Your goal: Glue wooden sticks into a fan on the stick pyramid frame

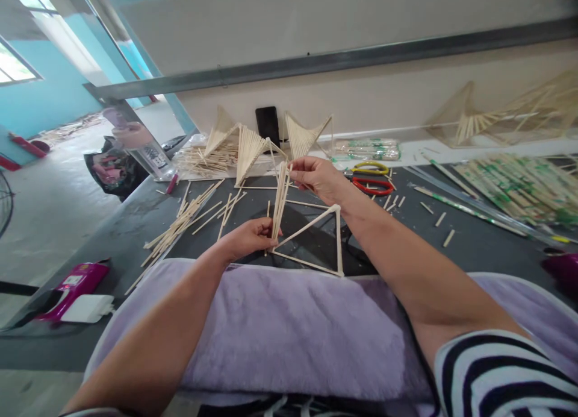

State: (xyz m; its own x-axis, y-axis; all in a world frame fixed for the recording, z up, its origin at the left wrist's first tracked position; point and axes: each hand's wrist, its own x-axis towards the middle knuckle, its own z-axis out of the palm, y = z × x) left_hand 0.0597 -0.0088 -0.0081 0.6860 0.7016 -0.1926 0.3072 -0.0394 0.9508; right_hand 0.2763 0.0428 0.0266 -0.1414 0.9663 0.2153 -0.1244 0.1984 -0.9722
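Note:
In front of me stands a bamboo-stick frame (339,242), with a triangular open side on the right and a slanting row of sticks (280,200) side by side on the left. My left hand (253,236) pinches the lower end of this row, near the frame's bottom corner. At the row's upper end my right hand (316,177) is closed, thumb and forefinger together at the stick tips. Whether it grips one loose stick or the row itself is hard to see. Behind the hands is another stick model (251,155) with a twisted, fanned surface.
Loose sticks (185,224) lie left of my hands. Yellow-handled scissors (370,168) and red-handled scissors (372,187) rest to the right, near short cut pieces. A black phone (267,128) leans at the back. Packed sticks (510,188), a bottle (144,149) and a purple towel (293,332) surround the workspace.

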